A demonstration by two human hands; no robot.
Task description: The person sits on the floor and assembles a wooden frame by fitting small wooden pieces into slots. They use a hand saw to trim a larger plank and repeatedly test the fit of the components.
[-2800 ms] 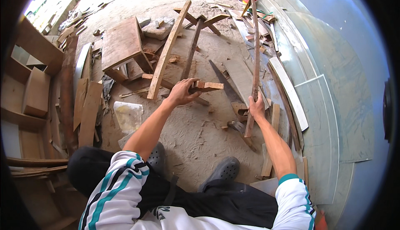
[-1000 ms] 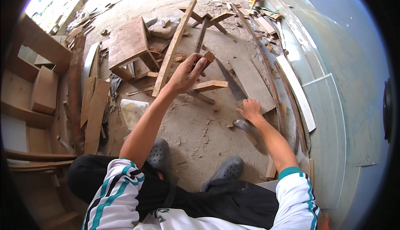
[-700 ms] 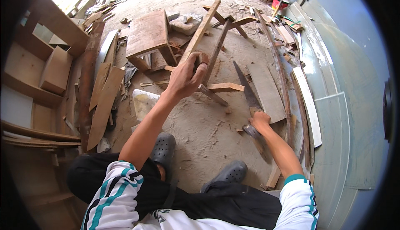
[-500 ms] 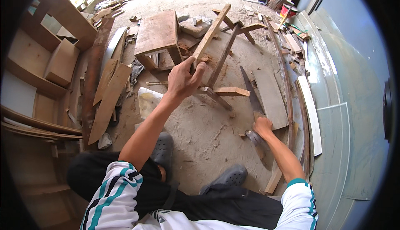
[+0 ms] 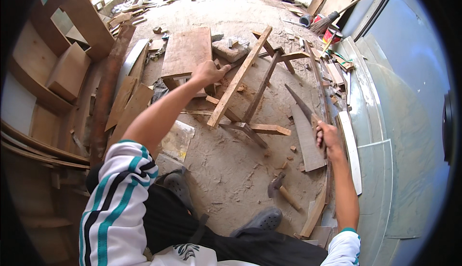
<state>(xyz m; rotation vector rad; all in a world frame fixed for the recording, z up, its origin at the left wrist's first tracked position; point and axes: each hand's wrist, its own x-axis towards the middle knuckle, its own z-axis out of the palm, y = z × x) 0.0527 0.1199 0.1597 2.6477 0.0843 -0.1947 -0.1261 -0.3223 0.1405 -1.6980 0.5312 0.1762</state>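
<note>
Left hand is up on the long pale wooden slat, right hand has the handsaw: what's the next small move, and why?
Probably bring the handsaw across to the long pale wooden slat. The left hand already grips that slat where it leans on the wooden frame, while the right hand holds the saw by its handle off to the side, its blade resting over a flat board, not on the slat.

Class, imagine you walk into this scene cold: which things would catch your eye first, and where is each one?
First, the person's left hand, stretched out at centre to grip a long wooden slat that slants across the sandy floor. At right, the right hand holds a handsaw, its blade pointing away. A hammer lies on the ground nearer the feet, and a broom leans at upper right.
</note>
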